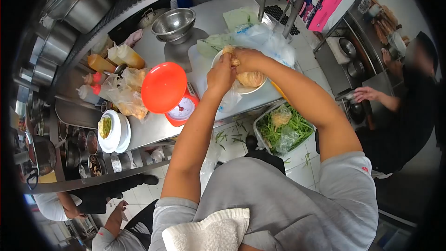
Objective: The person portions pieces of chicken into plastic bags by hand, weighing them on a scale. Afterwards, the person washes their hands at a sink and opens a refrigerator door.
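My left hand [221, 73] and my right hand [249, 60] meet over a white bowl [253, 89] on the metal table. Both are closed around the gathered upper part of a clear plastic bag of tan food [251, 79]. The bag's full lower part rests inside the bowl. Exactly what the food is, I cannot make out. Some fingertips are hidden behind the hands. Just left of my left hand stands a red kitchen scale [181, 108] with an orange-red pan [162, 87]. Crumpled clear plastic bags [272, 39] lie beyond my right hand.
A metal colander [173, 22] stands at the back. Squeeze bottles [127, 56] and filled bags [126, 94] crowd the left side, near stacked white plates [110, 135]. A tub of green vegetables [284, 129] sits on the floor. Co-workers are at right and lower left.
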{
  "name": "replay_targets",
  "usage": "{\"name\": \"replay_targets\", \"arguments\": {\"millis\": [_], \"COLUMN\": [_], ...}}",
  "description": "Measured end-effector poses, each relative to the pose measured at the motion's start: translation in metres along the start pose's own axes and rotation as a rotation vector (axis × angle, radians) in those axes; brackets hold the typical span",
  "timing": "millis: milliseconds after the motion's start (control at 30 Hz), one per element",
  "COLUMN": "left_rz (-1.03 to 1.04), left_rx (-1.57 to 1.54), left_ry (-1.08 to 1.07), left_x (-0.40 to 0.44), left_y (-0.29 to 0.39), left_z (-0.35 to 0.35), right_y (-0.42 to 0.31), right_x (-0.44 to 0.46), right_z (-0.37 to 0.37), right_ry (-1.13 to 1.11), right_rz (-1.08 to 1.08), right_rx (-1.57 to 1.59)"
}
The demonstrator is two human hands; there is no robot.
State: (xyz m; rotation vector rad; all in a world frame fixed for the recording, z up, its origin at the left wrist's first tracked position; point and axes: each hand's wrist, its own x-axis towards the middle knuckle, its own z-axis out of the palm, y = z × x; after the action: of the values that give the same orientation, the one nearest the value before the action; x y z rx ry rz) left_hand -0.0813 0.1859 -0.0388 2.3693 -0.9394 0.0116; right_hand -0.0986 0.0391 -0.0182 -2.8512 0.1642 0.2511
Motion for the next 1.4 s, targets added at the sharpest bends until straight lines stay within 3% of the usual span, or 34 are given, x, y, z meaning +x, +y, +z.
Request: {"name": "replay_targets", "arguments": {"millis": [300,500,700,833,900,967,1067,1200,1267,1400], "left_rz": [-0.102,-0.130,-0.142,-0.104,-0.104,-0.125,-0.133,-0.196,-0.203,-0.314], "left_rx": [-0.074,-0.014,-0.107,-0.051,-0.005,-0.003,-0.083,-0.417,-0.467,-0.534], "left_ry": [0.096,0.008,0.053,0.033,-0.111,-0.172,-0.237,-0.184,-0.180,-0.165], "left_x": [-0.002,-0.001,0.006,0.015,0.019,0.025,0.033,0.034,0.034,0.029], "left_y": [-0.005,0.000,-0.009,-0.015,-0.016,-0.015,-0.026,-0.033,-0.035,-0.038], "left_z": [0.010,0.005,0.007,0.007,-0.001,-0.006,-0.002,0.003,0.003,0.008], "right_y": [0.013,0.044,0.051,0.052,0.047,0.036,0.013,0.000,-0.004,-0.005], "right_x": [-0.010,0.009,0.013,0.005,-0.004,-0.021,-0.030,-0.015,-0.007,0.013], "right_z": [0.000,0.014,0.015,0.014,0.013,0.008,0.005,0.004,-0.006,-0.008], "right_ry": [0.059,0.111,0.099,0.046,0.008,0.310,0.445,0.334,0.190,0.077], "right_rz": [0.004,-0.021,-0.024,-0.147,-0.227,-0.297,-0.364,-0.389,-0.289,-0.337], "right_rx": [0.127,0.370,0.489,0.595,0.624,0.383,0.160,0.022,-0.006,-0.121]}}
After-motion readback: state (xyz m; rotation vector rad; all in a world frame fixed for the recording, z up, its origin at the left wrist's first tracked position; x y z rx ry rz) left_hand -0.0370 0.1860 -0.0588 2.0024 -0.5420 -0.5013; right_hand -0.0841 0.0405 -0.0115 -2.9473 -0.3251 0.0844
